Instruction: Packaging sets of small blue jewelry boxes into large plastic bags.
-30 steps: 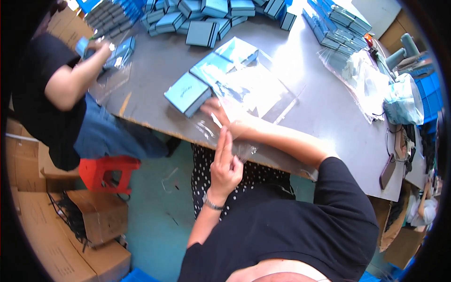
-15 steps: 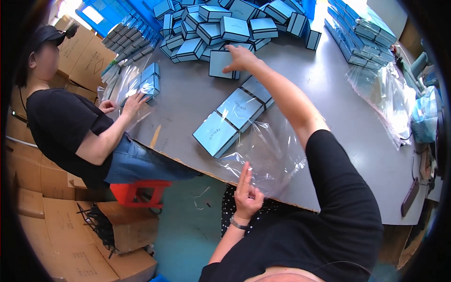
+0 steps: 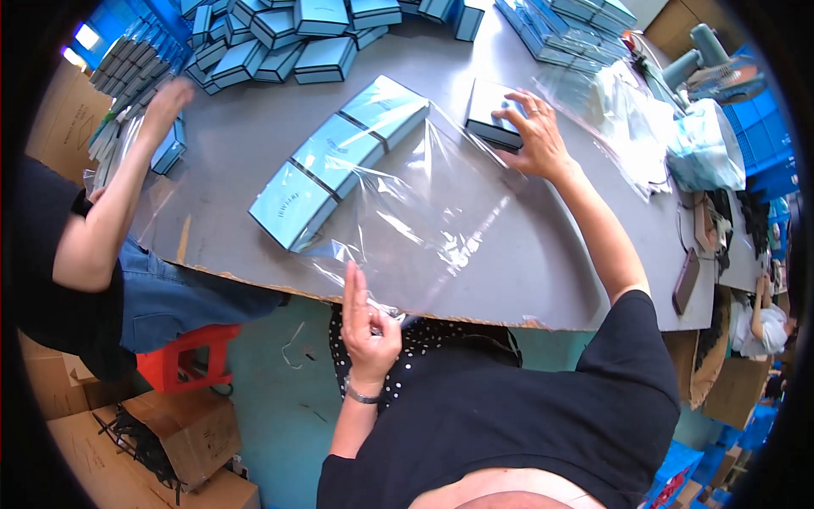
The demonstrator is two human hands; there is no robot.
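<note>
My right hand [image 3: 532, 131] grips a dark-sided, light blue gift box [image 3: 492, 114] lying on the grey table [image 3: 526, 254]. My left hand [image 3: 366, 327] pinches the near edge of a clear plastic bag [image 3: 415, 212] at the table's front edge. The bag lies flat and spreads over part of a row of three light blue boxes [image 3: 339, 157] placed end to end across the table's middle.
A pile of several blue boxes [image 3: 280, 42] fills the far side. Another person's arm [image 3: 127, 187] reaches to boxes at the left. Loose plastic bags [image 3: 619, 102] and blue cloth sit at right. A red stool [image 3: 182, 360] and cardboard cartons [image 3: 170, 441] stand on the floor.
My right hand has drawn back from the far pile with a box, which now sits nearer on the table. My left hand keeps hold of the bag's edge.
</note>
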